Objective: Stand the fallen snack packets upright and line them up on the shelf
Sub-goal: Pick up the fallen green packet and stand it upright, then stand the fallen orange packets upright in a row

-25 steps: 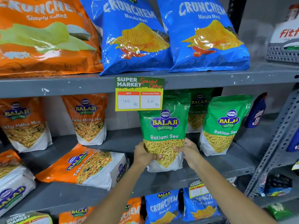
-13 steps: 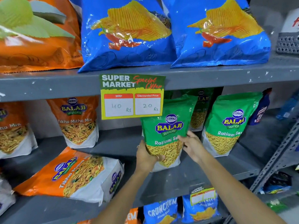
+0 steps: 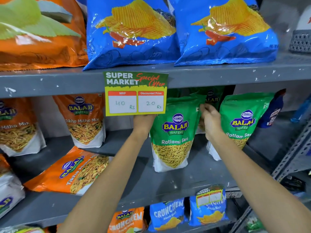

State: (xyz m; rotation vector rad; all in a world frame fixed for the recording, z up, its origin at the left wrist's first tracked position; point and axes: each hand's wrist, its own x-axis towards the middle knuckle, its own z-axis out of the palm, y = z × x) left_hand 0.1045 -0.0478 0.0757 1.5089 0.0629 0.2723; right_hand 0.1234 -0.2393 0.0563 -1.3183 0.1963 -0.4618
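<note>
Green Ratlami Sev packet (image 3: 173, 135) stands upright at mid-shelf, long axis vertical, base on the grey shelf (image 3: 193, 179). Left hand (image 3: 143, 122) is set at the packet's 10 o'clock edge, its fingers hidden behind the price card (image 3: 136, 93); closure cannot be told. Right hand (image 3: 210, 121) is pinched on the top corner at 1 o'clock. An orange Tikha Mitha Mix packet (image 3: 74, 170) lies fallen at 8 o'clock, axis slanting up-right, nearer the left hand. A rear green packet (image 3: 211, 98) is largely masked.
</note>
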